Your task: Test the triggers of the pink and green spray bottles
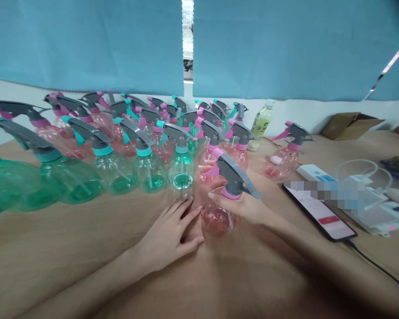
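Observation:
A pink spray bottle [217, 220] with a grey and pink trigger head stands near the middle of the table, tilted slightly. My right hand [241, 206] is closed around its neck, just under the pink collar. To its left, my left hand [176, 232] lies on the table with fingers spread, holding nothing; its fingertips come close to the bottle's side. Behind my hands, a green spray bottle [181, 170] with a turquoise collar ends a front row of green ones. Pink spray bottles [238, 155] stand just beyond the held one.
Several more spray bottles crowd the table's left and back. On the right are a lone pink spray bottle [282, 161], a phone [314, 212] on a cable, a power strip [315, 173] and a cardboard box [350, 125]. A labelled drink bottle [262, 122] stands at the back.

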The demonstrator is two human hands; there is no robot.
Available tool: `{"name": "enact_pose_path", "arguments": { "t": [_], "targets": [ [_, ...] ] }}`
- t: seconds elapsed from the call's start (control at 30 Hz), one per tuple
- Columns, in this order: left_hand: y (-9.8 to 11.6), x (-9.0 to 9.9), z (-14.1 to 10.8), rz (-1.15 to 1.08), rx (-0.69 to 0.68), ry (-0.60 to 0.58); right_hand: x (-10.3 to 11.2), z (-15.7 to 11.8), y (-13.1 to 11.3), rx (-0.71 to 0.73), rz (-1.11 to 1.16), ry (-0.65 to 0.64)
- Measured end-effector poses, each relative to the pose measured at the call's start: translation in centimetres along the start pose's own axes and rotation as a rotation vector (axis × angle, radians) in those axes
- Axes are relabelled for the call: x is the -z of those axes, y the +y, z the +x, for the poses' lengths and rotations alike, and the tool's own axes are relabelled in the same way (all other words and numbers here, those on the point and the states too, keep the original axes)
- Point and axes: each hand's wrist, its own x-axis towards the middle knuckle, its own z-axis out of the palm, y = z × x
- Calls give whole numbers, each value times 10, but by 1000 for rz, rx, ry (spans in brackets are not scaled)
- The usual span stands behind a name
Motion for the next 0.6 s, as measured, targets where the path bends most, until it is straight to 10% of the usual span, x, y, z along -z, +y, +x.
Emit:
{"name": "enact_pose_path", "arguments": {
  "t": [0.6],
  "targets": [
    [0, 3, 1, -44, 0, 3, 2, 2, -8, -67, 101, -44]
  ]
}}
